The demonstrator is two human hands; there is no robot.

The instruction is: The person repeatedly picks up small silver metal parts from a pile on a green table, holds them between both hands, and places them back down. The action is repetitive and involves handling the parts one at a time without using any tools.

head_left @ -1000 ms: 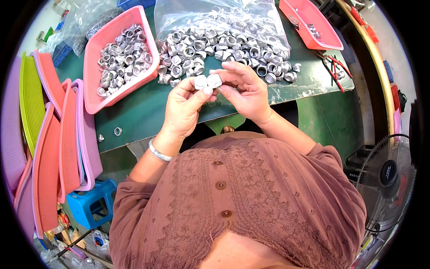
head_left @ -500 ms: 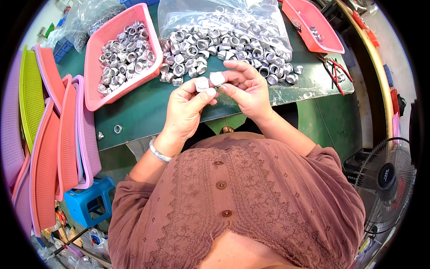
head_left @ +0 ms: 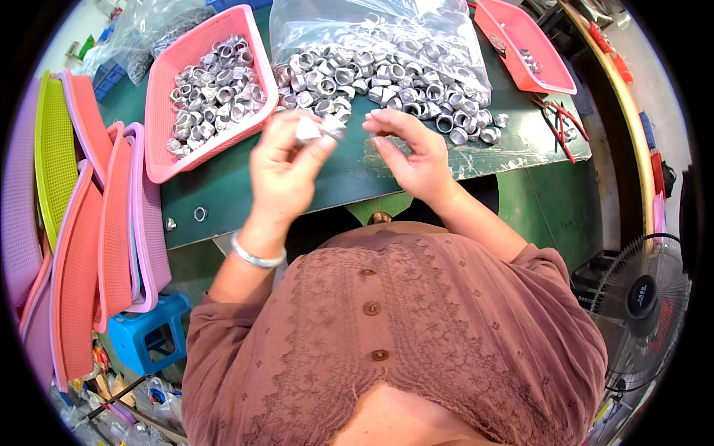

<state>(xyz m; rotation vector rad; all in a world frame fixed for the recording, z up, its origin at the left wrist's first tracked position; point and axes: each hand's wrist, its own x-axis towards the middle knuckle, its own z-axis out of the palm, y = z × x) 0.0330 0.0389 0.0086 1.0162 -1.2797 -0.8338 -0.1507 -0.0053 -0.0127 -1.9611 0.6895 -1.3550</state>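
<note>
My left hand (head_left: 284, 172), with a bangle on its wrist, pinches silvery metal rings (head_left: 318, 130) between thumb and fingers; they are blurred, and I cannot tell exactly how many. To its right, my right hand (head_left: 416, 160) is held with thumb and fingers apart and nothing between them. Just beyond both hands lies a heap of chunky silver rings (head_left: 394, 82), partly inside a clear plastic bag (head_left: 372, 18). At the left of the heap, a pink plastic basket (head_left: 154, 141) holds many more such rings.
Another pink basket (head_left: 554, 78) with a few rings stands at the far right, near red-handled pliers (head_left: 559, 130). Two loose rings (head_left: 200, 214) lie at the table's left front. Stacked coloured baskets (head_left: 78, 275), a blue stool (head_left: 149, 334) and a fan (head_left: 641, 293) flank me.
My hands have parted. The left has moved left and slightly up with the rings in it; the right has let go and its fingers are spread.
</note>
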